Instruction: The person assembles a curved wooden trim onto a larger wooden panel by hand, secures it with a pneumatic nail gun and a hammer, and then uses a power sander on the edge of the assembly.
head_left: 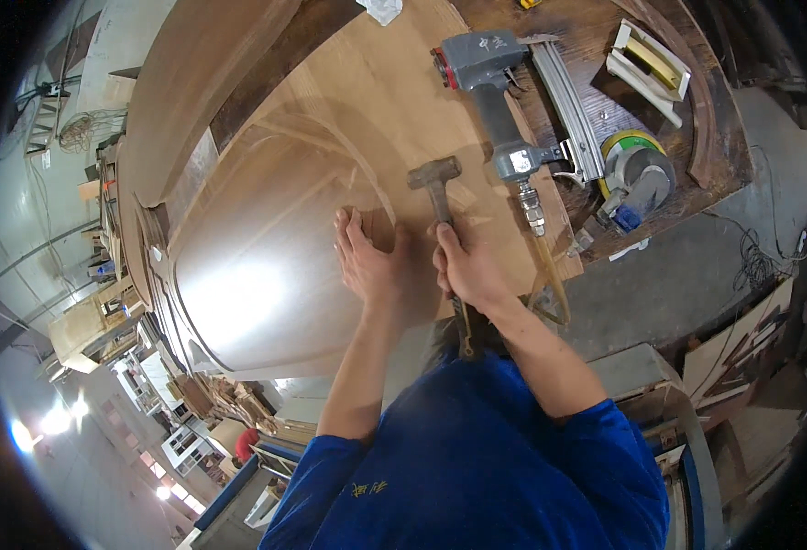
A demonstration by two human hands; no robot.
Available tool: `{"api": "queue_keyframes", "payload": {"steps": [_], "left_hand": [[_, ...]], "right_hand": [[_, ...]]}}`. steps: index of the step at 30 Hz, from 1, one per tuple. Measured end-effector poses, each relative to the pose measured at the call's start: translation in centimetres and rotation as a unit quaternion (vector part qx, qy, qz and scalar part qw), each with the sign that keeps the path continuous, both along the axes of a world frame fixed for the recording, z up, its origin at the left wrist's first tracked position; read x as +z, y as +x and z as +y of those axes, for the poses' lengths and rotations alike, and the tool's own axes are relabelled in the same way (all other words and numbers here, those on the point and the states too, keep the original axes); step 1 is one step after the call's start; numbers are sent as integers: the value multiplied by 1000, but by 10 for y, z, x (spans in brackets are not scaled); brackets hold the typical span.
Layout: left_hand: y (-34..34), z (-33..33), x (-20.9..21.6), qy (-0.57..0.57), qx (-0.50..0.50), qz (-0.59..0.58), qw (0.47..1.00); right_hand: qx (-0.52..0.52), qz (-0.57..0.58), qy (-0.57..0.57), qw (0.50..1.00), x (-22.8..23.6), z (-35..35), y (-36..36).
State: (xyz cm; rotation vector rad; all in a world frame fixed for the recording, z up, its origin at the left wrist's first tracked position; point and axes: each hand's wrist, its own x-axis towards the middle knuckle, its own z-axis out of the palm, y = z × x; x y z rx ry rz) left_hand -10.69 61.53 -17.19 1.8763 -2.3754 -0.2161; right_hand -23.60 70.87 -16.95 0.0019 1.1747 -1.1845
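My right hand [473, 268] is wrapped round the handle of a hammer [435, 188]. Its dark metal head points away from me, over a light wood board [412, 82]. To the left, my left hand [371, 261] rests on a glossy curved wood panel [284, 211], its fingers stretched out and thumb apart. Just beyond the right hand, a grey air nail gun [495, 101] lies on the board with its magazine to the right. A brass-coloured fitting joins it to a yellowish air hose [550, 280].
A round sander [643, 183] with a green and yellow rim sits at the right on the dark workbench [596, 101]. Behind it is a white holder with a yellow insert [649, 62]. A curved wood strip [704, 128] borders the bench. Stacked boards [738, 339] stand lower right.
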Motion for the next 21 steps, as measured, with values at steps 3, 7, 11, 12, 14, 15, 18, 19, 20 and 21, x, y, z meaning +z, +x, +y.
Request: {"api": "queue_keyframes", "payload": {"steps": [3, 7, 11, 12, 14, 15, 18, 19, 20, 21], "left_hand": [[-6, -1, 4, 12, 19, -2, 1000], [-1, -2, 2, 1, 16, 10, 1000], [4, -3, -4, -27, -15, 21, 999], [4, -3, -3, -27, -13, 22, 999], [4, -3, 1, -33, -22, 22, 999], [4, -3, 2, -34, -18, 25, 999], [4, -4, 4, -27, -23, 40, 999], [5, -4, 4, -30, -36, 37, 998], [7, -4, 4, -33, -50, 33, 998], [8, -4, 4, -33, -46, 37, 998]], "right_hand": [[48, 329, -194, 923, -21, 1, 20], [50, 59, -76, 994, -10, -2, 11], [-12, 0, 49, 999, 0, -6, 4], [14, 32, 30, 999, 0, -6, 6], [44, 65, 11, 997, -6, -6, 11], [77, 143, -21, 986, -15, -5, 14], [117, 237, -58, 963, -32, -6, 14], [122, 247, -60, 960, -35, -6, 11], [125, 256, -63, 956, -38, -6, 8], [119, 239, -48, 962, -33, -7, 2]]}}
